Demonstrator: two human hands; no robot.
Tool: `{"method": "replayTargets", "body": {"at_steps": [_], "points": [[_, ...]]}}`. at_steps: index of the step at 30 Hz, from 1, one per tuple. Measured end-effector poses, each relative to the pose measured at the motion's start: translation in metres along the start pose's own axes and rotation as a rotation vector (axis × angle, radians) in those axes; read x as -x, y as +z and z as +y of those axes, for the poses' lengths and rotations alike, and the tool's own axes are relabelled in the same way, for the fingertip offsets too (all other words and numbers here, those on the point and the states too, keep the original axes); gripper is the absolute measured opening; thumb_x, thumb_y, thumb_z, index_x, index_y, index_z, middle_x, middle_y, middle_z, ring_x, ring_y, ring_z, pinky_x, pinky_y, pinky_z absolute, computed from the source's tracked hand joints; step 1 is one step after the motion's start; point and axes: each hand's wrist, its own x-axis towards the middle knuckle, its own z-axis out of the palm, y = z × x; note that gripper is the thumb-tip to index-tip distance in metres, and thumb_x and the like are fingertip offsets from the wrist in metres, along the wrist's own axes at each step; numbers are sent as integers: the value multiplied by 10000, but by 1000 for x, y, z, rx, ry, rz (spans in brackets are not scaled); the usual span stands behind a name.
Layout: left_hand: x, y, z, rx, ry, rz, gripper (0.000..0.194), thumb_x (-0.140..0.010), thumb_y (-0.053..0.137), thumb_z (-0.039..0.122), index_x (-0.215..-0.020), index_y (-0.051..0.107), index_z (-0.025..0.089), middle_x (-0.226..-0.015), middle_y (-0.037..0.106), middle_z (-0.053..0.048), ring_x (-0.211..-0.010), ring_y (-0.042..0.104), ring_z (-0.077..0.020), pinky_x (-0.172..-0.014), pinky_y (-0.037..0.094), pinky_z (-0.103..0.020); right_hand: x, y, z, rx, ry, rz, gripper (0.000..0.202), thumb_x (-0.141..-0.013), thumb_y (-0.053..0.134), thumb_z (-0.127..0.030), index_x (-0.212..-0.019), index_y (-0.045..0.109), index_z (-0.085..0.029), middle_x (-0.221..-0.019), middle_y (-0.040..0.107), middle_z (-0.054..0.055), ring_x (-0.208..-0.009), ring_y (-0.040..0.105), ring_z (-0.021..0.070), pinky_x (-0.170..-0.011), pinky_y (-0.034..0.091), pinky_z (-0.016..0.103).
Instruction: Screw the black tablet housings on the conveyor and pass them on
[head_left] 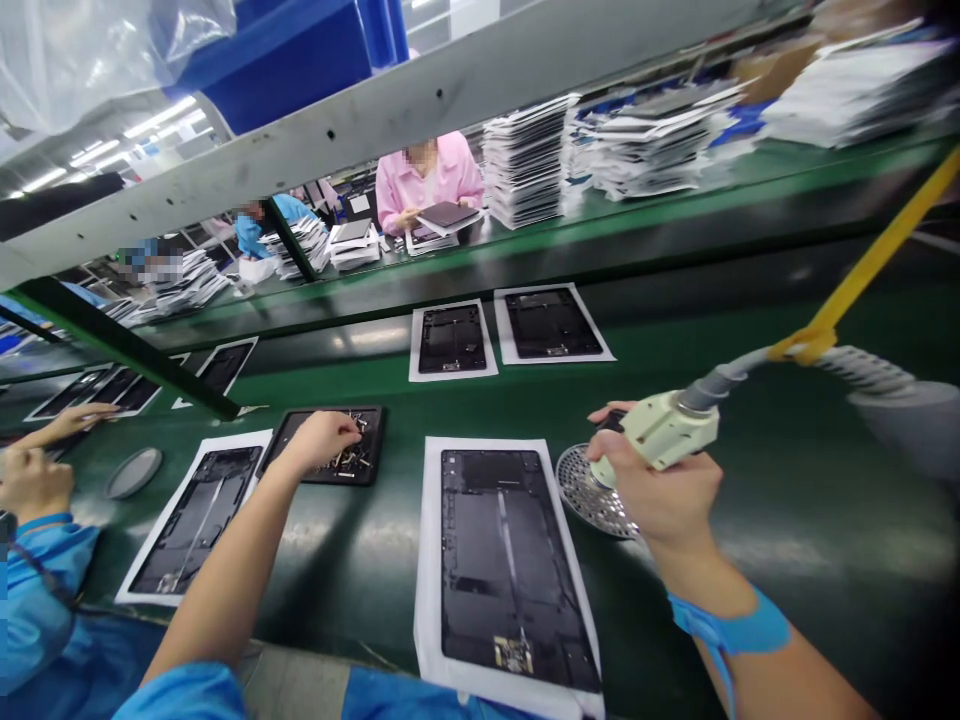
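My left hand [328,440] is over a black tray [375,418] of small metallic parts [358,460]. Its fingertips are pinched together; anything between them is too small to make out. In my right hand [664,490] is a pale green electric screwdriver [670,425], its grey cable tied to a yellow strap [885,255]. Below its front end lies a round, perforated metal plate [592,490], partly hidden by the hand. Between my hands, an opened black tablet housing [480,530] with a pale ribbon strip rests on a white sheet [431,600].
Another housing [199,520] lies left, near a round grey lid [135,473]. Two more [452,338] [551,322] lie farther back. A co-worker's hands [34,485] are at far left. A green post [127,350] and shelf beam [300,140] cross the view. Stacks [525,160] stand behind.
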Motion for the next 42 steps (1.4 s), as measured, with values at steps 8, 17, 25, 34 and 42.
{"method": "replayTargets", "body": {"at_steps": [8,17,25,34,42], "points": [[11,60,92,21,287,151,263,-998,467,260,-914,714,226,-942,732,-65,-864,702,-191,-771,510,-276,-1,2,-4,-13,6,-11,256,-766,775,-351,-950,703,-187,-714,709,21,-524,641,163,-548,569,318],[-4,105,99,1,332,258,236,-986,465,188,-828,636,220,-882,684,-61,-794,658,-169,-741,500,-268,1,2,-8,-10,-29,-43,207,-777,751,-307,-930,689,-182,-754,713,28,-549,647,164,-580,587,343],[-3,111,104,-92,419,247,223,-968,475,146,-813,626,201,-887,669,-77,-841,638,-197,-739,497,-290,2,1,-8,4,-45,-40,191,-791,744,-285,-945,694,-183,-684,691,4,-534,635,161,-563,570,330],[-4,108,98,298,308,268,162,-924,527,197,-880,682,188,-838,712,-55,-742,650,-166,-697,467,-264,4,0,-2,-38,-76,-43,205,-804,775,-291,-964,698,-189,-730,712,11,-543,650,162,-565,563,322],[-27,99,94,565,77,42,256,-865,605,376,-727,692,180,-714,717,-27,-685,640,-176,-639,416,-257,3,-1,1,-60,-86,-23,191,-814,769,-267,-971,699,-184,-780,713,18,-534,646,146,-533,544,308]]}}
